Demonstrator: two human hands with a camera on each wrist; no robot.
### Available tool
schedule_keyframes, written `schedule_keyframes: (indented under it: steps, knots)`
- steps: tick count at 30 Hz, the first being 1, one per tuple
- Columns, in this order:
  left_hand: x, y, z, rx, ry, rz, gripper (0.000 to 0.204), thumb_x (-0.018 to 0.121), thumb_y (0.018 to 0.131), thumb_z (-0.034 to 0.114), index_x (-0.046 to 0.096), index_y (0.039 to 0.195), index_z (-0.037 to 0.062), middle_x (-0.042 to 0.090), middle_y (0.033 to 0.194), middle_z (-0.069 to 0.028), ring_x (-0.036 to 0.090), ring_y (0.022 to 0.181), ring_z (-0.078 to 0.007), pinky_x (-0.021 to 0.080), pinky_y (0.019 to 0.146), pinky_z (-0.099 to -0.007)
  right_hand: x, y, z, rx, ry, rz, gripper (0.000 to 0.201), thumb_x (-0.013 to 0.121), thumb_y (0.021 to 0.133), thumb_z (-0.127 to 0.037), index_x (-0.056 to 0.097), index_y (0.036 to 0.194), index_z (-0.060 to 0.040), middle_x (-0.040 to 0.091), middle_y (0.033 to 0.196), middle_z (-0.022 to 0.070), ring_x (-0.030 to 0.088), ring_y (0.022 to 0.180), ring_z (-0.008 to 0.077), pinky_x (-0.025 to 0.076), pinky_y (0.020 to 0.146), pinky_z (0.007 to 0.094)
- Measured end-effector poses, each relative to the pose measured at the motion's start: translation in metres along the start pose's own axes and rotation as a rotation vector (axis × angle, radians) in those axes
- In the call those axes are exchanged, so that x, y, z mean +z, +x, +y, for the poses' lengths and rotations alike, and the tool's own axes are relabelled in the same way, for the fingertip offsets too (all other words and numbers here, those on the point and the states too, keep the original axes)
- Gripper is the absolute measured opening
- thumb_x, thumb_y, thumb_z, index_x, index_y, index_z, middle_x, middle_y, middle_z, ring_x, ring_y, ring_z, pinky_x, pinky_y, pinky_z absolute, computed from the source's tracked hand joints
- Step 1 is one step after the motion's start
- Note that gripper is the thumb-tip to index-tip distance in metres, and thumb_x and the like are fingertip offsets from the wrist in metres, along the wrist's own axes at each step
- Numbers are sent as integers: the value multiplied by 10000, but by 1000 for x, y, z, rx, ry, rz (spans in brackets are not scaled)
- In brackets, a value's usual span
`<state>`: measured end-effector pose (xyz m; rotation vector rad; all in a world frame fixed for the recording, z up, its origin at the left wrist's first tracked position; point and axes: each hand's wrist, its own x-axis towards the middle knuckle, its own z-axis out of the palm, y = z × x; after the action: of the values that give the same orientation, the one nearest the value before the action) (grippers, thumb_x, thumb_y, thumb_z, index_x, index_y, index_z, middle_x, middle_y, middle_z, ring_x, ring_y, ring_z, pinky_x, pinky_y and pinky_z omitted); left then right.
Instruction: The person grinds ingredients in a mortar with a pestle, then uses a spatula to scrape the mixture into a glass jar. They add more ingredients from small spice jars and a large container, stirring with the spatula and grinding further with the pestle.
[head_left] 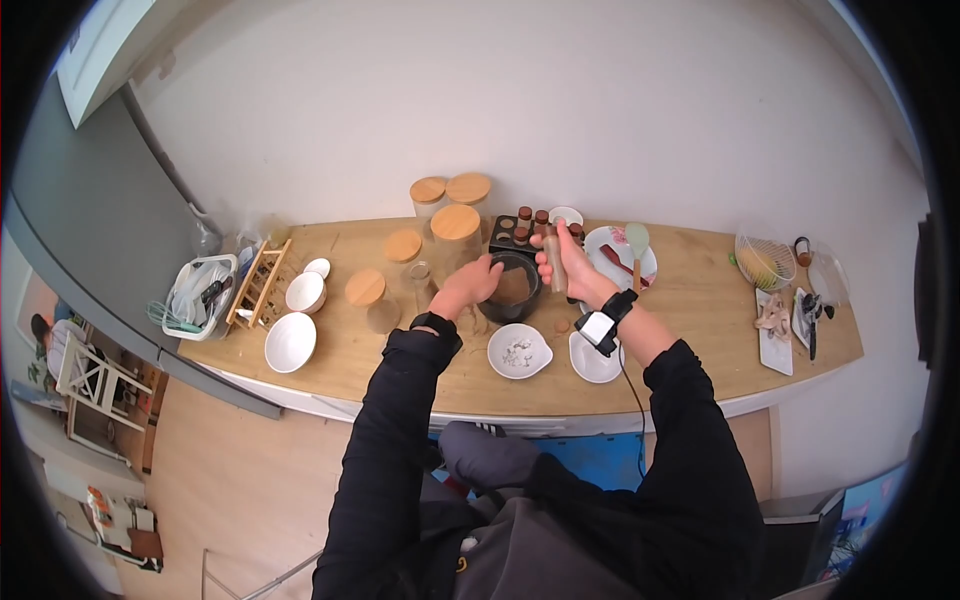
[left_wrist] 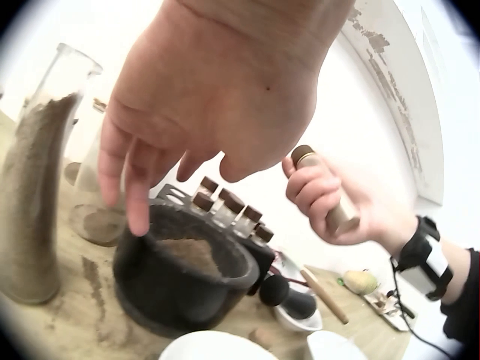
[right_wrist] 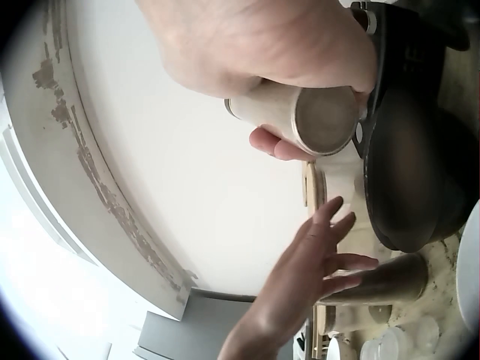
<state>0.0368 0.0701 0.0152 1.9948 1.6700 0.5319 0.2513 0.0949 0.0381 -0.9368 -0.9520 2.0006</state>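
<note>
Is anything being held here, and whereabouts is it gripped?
Yes: the right hand holds a small jar, its fingers wrapped around the body, between the cap and the base. The left hand holds nothing.

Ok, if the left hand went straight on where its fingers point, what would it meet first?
The left hand would probably meet the dark bowl first, at its rim or the brown powder inside; depth is hard to judge.

Black sleeves (head_left: pixel 385 440) end above black wrist straps (head_left: pixel 437 325), one with a white box (head_left: pixel 599 329) and cable (head_left: pixel 637 398).
</note>
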Motion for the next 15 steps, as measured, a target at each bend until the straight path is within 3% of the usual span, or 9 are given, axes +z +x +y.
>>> schedule_keyframes:
  steps: [4, 7, 8, 11, 12, 15]
  knots:
    - [-8, -21, 59, 325, -317, 272, 442, 422, 945, 396, 569, 1159, 39, 615, 1047, -190, 590, 981, -342, 460, 844, -406, 7, -19, 15, 146, -217, -170, 742, 183, 836, -783, 508, 928, -121, 456, 628, 6, 435, 448, 107, 378, 405, 267]
    - [-15, -42, 85, 313, -145, 150, 351, 471, 945, 362, 613, 1091, 77, 611, 1004, -129, 598, 921, -289, 474, 793, -357, 21, -39, 16, 185, -192, -381, 791, 157, 790, -827, 480, 880, -111, 456, 625, 23, 429, 440, 115, 367, 403, 264]
    - [-6, -39, 80, 368, -85, 227, 301, 499, 928, 349, 644, 979, 91, 623, 900, -93, 611, 822, -274, 483, 709, -355, 24, -44, 16, 210, -143, -429, 806, 152, 771, -843, 466, 866, -107, 456, 626, 33, 434, 449, 121, 355, 406, 257]
    - [-7, -44, 84, 325, -157, 242, 292, 519, 910, 343, 630, 888, 74, 619, 770, -90, 608, 718, -281, 478, 636, -363, 25, -56, 24, 221, -55, -468, 825, 119, 766, -847, 464, 884, -107, 462, 630, 37, 435, 457, 126, 348, 412, 256]
    - [-7, -45, 84, 335, -173, 305, 281, 531, 896, 330, 601, 805, 75, 580, 632, -86, 588, 610, -273, 456, 568, -367, 36, -73, 21, 230, -8, -467, 722, 230, 831, -783, 472, 882, -104, 440, 621, 12, 432, 474, 99, 334, 422, 231]
    - [-12, -49, 78, 227, -283, 221, 271, 543, 881, 312, 570, 751, 76, 554, 587, -88, 562, 551, -258, 432, 530, -366, 22, -66, 36, 281, -44, -588, 508, 452, 894, -617, 459, 885, -109, 401, 604, -22, 398, 463, 59, 297, 407, 203]
